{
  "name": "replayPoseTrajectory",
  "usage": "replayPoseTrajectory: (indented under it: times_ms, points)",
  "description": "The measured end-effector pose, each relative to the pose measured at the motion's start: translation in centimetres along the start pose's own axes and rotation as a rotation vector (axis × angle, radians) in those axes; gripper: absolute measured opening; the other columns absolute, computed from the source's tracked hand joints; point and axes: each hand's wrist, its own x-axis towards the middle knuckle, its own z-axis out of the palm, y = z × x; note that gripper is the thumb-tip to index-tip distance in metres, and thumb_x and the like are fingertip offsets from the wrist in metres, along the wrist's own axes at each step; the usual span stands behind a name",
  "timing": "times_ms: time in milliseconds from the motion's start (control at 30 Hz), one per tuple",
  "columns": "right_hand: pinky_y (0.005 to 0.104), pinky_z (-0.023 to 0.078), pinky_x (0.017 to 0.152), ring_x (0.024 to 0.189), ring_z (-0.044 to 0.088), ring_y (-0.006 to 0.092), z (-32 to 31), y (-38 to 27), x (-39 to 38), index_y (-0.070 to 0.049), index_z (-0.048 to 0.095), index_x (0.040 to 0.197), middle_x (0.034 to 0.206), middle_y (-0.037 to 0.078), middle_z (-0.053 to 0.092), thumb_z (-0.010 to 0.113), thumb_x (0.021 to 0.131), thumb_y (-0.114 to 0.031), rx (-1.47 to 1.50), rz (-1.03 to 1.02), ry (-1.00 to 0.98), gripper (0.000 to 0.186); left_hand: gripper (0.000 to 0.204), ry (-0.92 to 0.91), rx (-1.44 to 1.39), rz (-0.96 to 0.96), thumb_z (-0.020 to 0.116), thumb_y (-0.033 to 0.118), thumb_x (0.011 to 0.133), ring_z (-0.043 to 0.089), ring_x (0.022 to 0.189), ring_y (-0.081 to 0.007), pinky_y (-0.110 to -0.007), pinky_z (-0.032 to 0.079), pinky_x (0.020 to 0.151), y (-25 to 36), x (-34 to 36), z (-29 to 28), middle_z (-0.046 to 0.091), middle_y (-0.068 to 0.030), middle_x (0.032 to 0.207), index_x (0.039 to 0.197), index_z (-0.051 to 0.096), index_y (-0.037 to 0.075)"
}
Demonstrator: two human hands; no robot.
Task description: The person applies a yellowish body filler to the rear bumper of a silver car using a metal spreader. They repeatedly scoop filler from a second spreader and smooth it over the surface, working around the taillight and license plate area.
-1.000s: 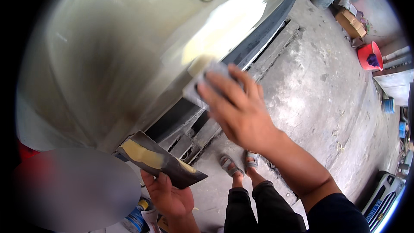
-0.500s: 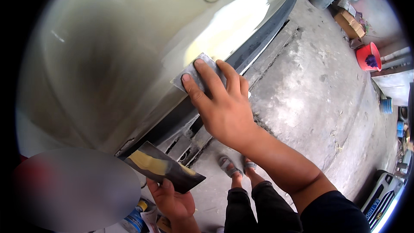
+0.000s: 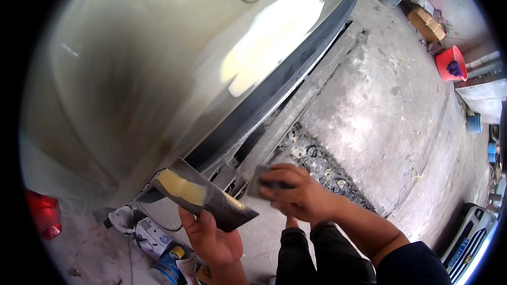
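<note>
Head view: I see left hand (image 3: 214, 238) pinching a dark board (image 3: 228, 219) bearing yellow putty (image 3: 182, 189) by the car panel (image 3: 132, 74)'s lower edge. Right hand (image 3: 297, 194), fingers closed round a grey spreader (image 3: 259, 183), is off that edge; concrete floor (image 3: 369, 111) gives room right of the panel.

Left hand (image 3: 214, 240) and right hand (image 3: 306, 195) are seen bare here; a dark navy short sleeve (image 3: 414, 264) is worn above the right forearm (image 3: 364, 228), and down below, black trousers (image 3: 346, 258) are shown, finished with creased cuffs (image 3: 293, 235).
</note>
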Motion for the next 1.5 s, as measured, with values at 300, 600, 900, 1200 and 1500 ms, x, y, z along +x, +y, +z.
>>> replayPoseTrajectory:
  times_ms: [300,600,900,1200,1500]
  points:
    - [0.0469,0.046,0.096,0.118,0.053,0.0399,-2.9,-1.1,2.4,-0.007,0.069,0.114,0.123,0.013,0.058,0.076,0.075,-0.013,-0.220,0.043,0.325,0.040,0.046,0.070,0.158,0.095,0.048,0.004,0.097,0.049,0.127,-0.0224,-0.042,0.038,0.109,-1.6,1.2,0.7,0.049,-0.0103,0.140,0.142,0.040,0.006]
    - [0.0489,0.048,0.094,0.118,0.053,0.0404,-1.3,-2.6,3.4,-0.010,0.070,0.111,0.124,0.012,0.057,0.077,0.068,-0.013,-0.343,-0.031,0.157,0.043,0.045,0.060,0.235,0.186,0.049,0.002,0.096,0.051,0.121,-0.0210,-0.039,0.041,0.106,-4.3,1.2,0.6,0.050,-0.0114,0.136,0.140,0.041,0.003]
    - [0.0474,0.042,0.093,0.119,0.049,0.0410,-1.4,3.7,4.8,-0.010,0.066,0.115,0.128,0.009,0.055,0.074,0.077,-0.013,-0.524,-0.017,0.509,0.039,0.042,0.072,0.187,0.456,0.051,0.003,0.091,0.053,0.112,-0.0225,-0.038,0.043,0.101,-7.4,4.6,-5.8,0.052,-0.0160,0.127,0.131,0.040,-0.005]
    - [0.0484,0.038,0.090,0.115,0.046,0.0429,1.2,6.1,10.6,-0.007,0.061,0.122,0.128,0.010,0.052,0.069,0.080,-0.010,-0.734,-0.290,0.745,0.043,0.038,-0.146,0.117,0.657,0.051,0.008,0.085,0.056,0.094,-0.0225,-0.037,0.048,0.084,-13.9,11.3,-14.2,0.055,-0.0120,0.109,0.122,0.044,-0.002]
    - [0.0487,0.039,0.089,0.115,0.046,0.0423,2.6,8.5,12.3,-0.009,0.062,0.122,0.128,0.009,0.052,0.067,0.081,-0.012,-0.765,-0.432,0.881,0.041,0.038,-0.282,0.179,0.815,0.050,0.012,0.086,0.050,0.075,-0.0210,-0.035,0.043,0.068,-14.3,12.6,-14.4,0.052,-0.0104,0.092,0.121,0.041,-0.001]
